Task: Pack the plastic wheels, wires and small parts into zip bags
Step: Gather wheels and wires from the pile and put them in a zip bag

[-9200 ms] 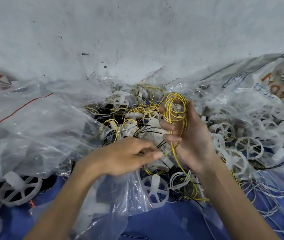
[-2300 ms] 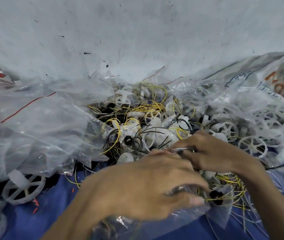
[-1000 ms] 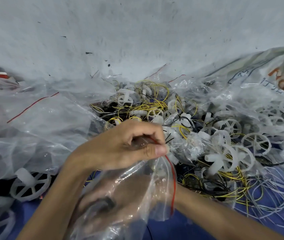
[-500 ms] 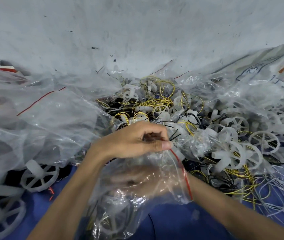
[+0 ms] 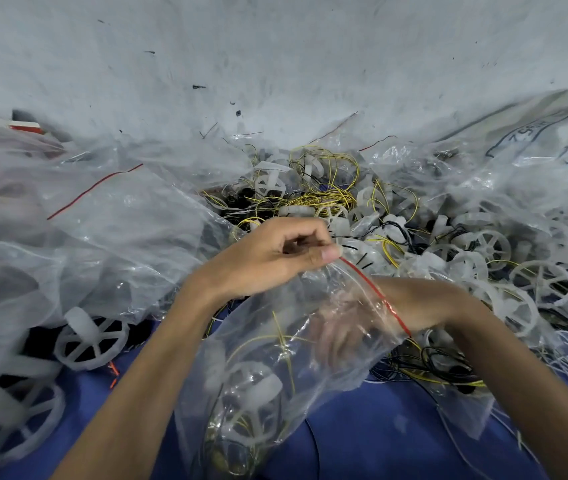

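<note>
The left grip [image 5: 275, 258] pinched the mouth of the zip bag [image 5: 310, 393] at its red strip [image 5: 369, 285], thumb against curled fingers. It held the bag up and open above the blue surface [image 5: 362, 431]. The right grip [image 5: 341, 329] was inside the bag to the wrist, seen only through crinkled plastic (too blurred to tell whether its fingers held anything or had let go). A couple of seconds before, both were down at the heap [image 5: 338, 202] of wheels and yellow wires just behind. A second before, the right one was already pushed into the bag, and it remained there. Below its fingers a white wheel [image 5: 254, 386] and a loop of yellow wire [image 5: 282, 337] lay in the bag's lower half. I judged that a handful had just been delivered and that drawing the hand out came next. The heap was still large, so many more loads seemed to remain.
</note>
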The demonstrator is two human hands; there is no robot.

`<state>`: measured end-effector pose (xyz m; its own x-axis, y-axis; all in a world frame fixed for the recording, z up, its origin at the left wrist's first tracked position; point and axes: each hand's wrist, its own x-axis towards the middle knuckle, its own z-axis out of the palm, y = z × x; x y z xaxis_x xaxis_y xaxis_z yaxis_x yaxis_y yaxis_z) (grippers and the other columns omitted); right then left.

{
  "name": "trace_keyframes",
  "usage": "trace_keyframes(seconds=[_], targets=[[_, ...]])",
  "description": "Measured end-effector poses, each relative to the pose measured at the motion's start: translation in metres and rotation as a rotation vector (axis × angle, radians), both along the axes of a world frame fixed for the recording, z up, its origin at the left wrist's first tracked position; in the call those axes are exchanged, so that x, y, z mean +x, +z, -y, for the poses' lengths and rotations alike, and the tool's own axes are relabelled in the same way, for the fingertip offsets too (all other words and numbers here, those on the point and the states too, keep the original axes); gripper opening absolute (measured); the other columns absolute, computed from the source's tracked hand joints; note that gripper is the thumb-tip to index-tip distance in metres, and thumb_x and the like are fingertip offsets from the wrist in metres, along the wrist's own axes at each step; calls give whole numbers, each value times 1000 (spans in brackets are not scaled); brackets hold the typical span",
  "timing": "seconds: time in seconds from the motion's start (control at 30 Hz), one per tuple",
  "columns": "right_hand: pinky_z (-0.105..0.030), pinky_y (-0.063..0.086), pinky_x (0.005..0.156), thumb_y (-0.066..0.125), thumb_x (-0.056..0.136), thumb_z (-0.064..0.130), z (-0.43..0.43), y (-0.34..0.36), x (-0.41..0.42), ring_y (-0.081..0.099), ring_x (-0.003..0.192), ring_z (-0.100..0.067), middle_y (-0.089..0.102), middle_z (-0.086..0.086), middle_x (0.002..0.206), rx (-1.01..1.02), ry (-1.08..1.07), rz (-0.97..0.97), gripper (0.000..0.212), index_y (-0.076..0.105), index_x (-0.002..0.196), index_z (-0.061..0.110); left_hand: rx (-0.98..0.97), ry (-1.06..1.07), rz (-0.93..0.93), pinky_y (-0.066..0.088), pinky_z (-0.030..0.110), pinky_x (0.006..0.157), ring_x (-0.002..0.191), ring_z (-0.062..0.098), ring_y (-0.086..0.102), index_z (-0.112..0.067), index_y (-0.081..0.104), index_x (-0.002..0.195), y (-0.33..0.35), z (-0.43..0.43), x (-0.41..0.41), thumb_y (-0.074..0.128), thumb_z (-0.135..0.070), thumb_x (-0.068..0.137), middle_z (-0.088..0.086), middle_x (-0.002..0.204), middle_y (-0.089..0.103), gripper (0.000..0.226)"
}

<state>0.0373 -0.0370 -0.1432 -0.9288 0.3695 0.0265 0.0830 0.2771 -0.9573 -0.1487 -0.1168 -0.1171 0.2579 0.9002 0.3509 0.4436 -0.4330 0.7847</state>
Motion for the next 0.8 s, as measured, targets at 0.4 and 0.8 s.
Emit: trace_keyframes(seconds=[0.4, 0.8], targets=[[-11, 49, 65, 54, 89, 44, 16, 1, 14, 61, 79, -12, 59, -3, 100, 309, -411, -200, 29, 57, 97, 16, 235, 267, 120, 31, 12, 57, 58, 2, 37, -24, 55, 74, 9, 0, -14, 61, -30, 87, -16, 60, 44, 16], [-16, 52, 72, 64, 78, 45, 4, -3, 4, 66, 84, 2, 67, 13, 92, -108, -346, -58, 36, 62, 109, 26, 118, 261, 219, 41, 11, 57, 60, -2, 55, -15, 42, 82, 1, 0, -22, 43, -9, 95, 2, 69, 56, 15]])
